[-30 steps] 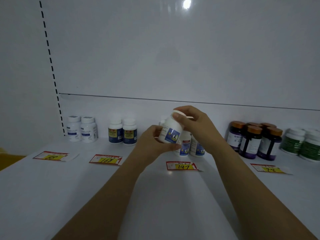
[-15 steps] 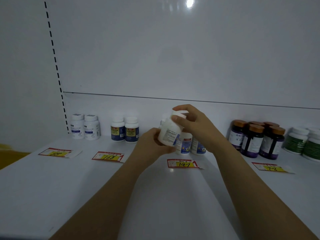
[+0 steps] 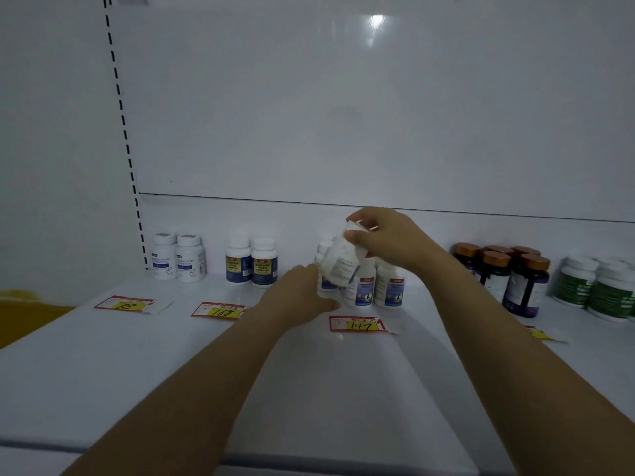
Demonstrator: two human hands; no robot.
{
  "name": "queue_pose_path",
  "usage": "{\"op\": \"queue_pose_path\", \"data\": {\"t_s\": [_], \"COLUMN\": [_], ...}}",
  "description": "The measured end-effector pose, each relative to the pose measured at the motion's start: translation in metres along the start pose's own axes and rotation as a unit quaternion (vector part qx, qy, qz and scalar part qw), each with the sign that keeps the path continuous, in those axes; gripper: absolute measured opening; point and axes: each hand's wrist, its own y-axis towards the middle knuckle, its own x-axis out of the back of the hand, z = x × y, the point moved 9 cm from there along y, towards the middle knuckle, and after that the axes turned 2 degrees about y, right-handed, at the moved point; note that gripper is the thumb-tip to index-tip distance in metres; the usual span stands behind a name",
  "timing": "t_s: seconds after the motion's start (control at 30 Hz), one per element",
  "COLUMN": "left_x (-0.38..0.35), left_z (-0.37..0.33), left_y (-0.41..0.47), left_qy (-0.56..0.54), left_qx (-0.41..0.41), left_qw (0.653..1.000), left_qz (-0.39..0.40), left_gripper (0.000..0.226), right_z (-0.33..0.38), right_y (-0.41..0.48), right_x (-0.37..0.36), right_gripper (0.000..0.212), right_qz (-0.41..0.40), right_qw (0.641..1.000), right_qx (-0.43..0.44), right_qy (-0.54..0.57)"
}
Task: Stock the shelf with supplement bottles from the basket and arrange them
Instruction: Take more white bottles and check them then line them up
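Two white bottles (image 3: 177, 257) and two blue-labelled bottles (image 3: 252, 262) stand far left on the shelf (image 3: 103, 355), while the right hand (image 3: 385, 238) pinches one tilted bottle (image 3: 338, 264) by its cap, base beside the left hand (image 3: 302, 297), grip unclear.

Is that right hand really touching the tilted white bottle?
Touching. The head view shows the right hand with its fingers curled round the cap of the tilted white bottle.
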Motion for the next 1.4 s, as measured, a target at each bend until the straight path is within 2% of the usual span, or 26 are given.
{"op": "queue_pose_path", "data": {"t_s": [0.07, 0.17, 0.43, 0.57, 0.7, 0.87, 0.97, 1.2, 1.4], "left_x": [0.002, 0.007, 0.020, 0.034, 0.055, 0.102, 0.137, 0.212, 0.247], "left_z": [0.002, -0.001, -0.014, -0.005, 0.022, 0.086, 0.141, 0.272, 0.380], "left_y": [0.000, -0.003, -0.028, -0.043, -0.062, -0.103, -0.142, -0.262, -0.361], "left_qy": [0.101, 0.156, 0.159, 0.152, 0.126, 0.146, 0.159, 0.173, 0.164], "left_qx": [0.012, 0.017, 0.023, 0.042, 0.064, 0.127, 0.184, 0.309, 0.406], "left_qw": [0.994, 0.986, 0.986, 0.986, 0.990, 0.981, 0.970, 0.934, 0.897], "left_qz": [0.028, 0.048, 0.054, 0.047, 0.022, -0.005, -0.021, -0.049, -0.060], "left_gripper": [0.065, 0.062, 0.051, 0.046, 0.045, 0.041, 0.051, 0.049, 0.049], "right_z": [0.012, 0.023, 0.031, 0.056, 0.100, 0.175, 0.231, 0.370, 0.466], "right_y": [0.001, -0.001, -0.017, -0.019, -0.013, -0.006, -0.011, -0.041, -0.078], "right_x": [0.007, 0.009, 0.004, -0.001, -0.029, -0.094, -0.142, -0.266, -0.378], "right_gripper": [0.038, 0.040, 0.042, 0.045, 0.045, 0.041, 0.040, 0.041, 0.041], "right_qz": [0.011, 0.043, 0.066, 0.072, 0.095, 0.128, 0.149, 0.204, 0.269], "right_qw": [0.999, 0.996, 0.983, 0.969, 0.963, 0.957, 0.953, 0.932, 0.903], "right_qx": [0.008, -0.003, -0.029, 0.009, 0.053, 0.125, 0.171, 0.273, 0.329], "right_qy": [-0.040, -0.081, -0.167, -0.237, -0.247, -0.228, -0.199, -0.125, -0.060]}}
